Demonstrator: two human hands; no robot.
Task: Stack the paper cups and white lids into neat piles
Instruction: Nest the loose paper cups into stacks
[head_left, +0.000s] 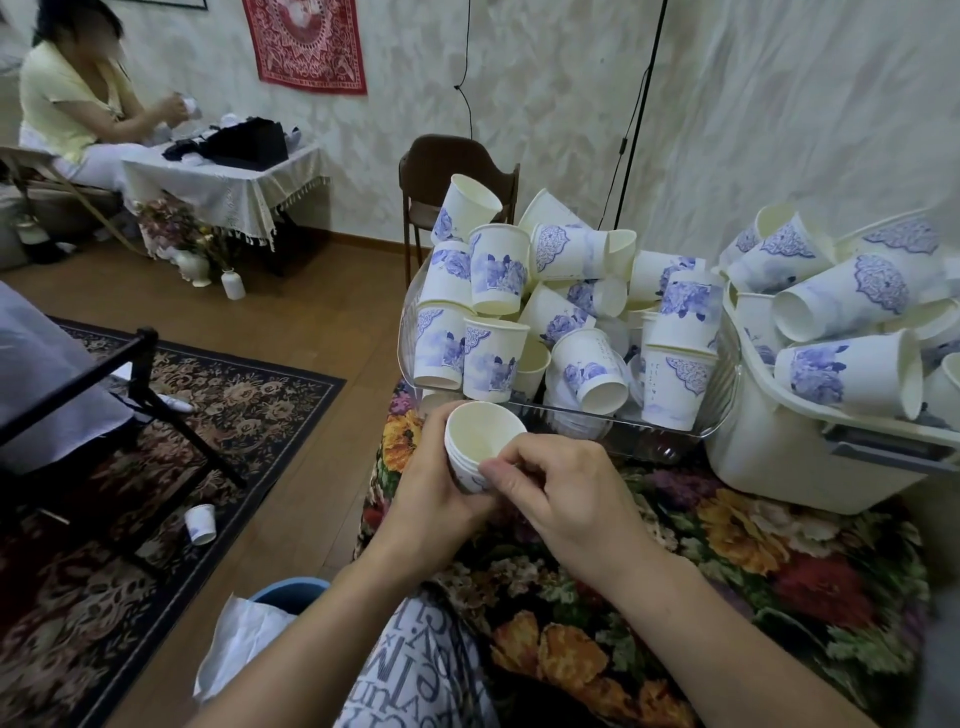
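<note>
Risk first: a crooked seat in the nested cups (480, 444), judged likely if the top cup goes in tilted, leaving a leaning pile that jams or creases at the rim. Also a chance of the loose heap in the clear tray (670, 423) sliding over the table's left edge if bumped; one cup on the floor (200, 524) lies below that side. Overfilled white basket (779, 467) at the table's far right corner, cups lying every way, easily toppled by a careless reach.

Left hand (434, 480) wrapped round the small stack from the left, fingers curled about its wall, holding it mouth-up just in front of the tray near the table's left edge. Right hand (550, 491) narrow, thumb and fingertips pinching at the stack's near rim, other fingers curled loosely. Several rims visible, so a few cups nested. No white lids made out with any certainty.
</note>
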